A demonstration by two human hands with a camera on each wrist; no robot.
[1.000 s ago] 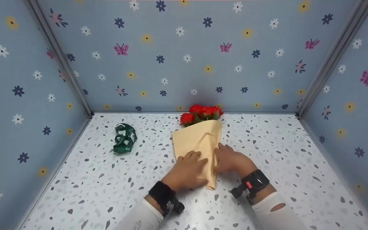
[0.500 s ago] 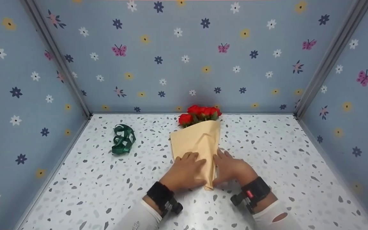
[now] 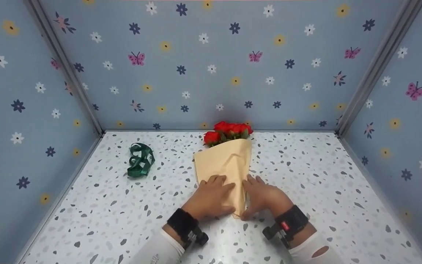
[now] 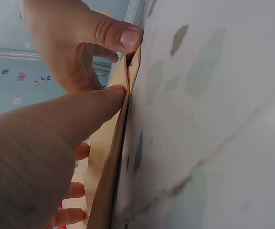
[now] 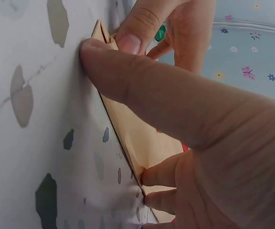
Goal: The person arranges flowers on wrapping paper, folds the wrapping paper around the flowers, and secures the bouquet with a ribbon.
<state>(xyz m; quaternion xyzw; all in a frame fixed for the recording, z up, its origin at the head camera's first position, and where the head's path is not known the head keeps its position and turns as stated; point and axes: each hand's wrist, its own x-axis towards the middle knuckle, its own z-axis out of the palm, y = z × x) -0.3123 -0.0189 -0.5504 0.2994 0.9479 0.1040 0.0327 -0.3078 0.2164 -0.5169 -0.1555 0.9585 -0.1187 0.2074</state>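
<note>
A bouquet of red roses point(image 3: 228, 128) lies on the tabletop, wrapped in tan paper point(image 3: 214, 157) that narrows to a folded point toward me. My left hand point(image 3: 211, 196) rests on the wrap's lower left part, fingers spread, its thumb pressing near the tip. Along the paper's right edge my right hand point(image 3: 266, 194) touches the wrap with extended fingers, its thumb at the narrow end. In the left wrist view, both thumbs meet the folded layers of the paper point(image 4: 133, 64). The flower stems are hidden inside.
A loose coil of dark green ribbon point(image 3: 140, 161) lies to the left on the speckled white tabletop point(image 3: 306, 165). Blue flower-patterned walls point(image 3: 211, 55) enclose the back and both sides, with the roses close to the back one.
My right hand has slid down the paper's right edge toward the tip, its thumb now at the narrow end. The left hand stays in place on the wrap.
</note>
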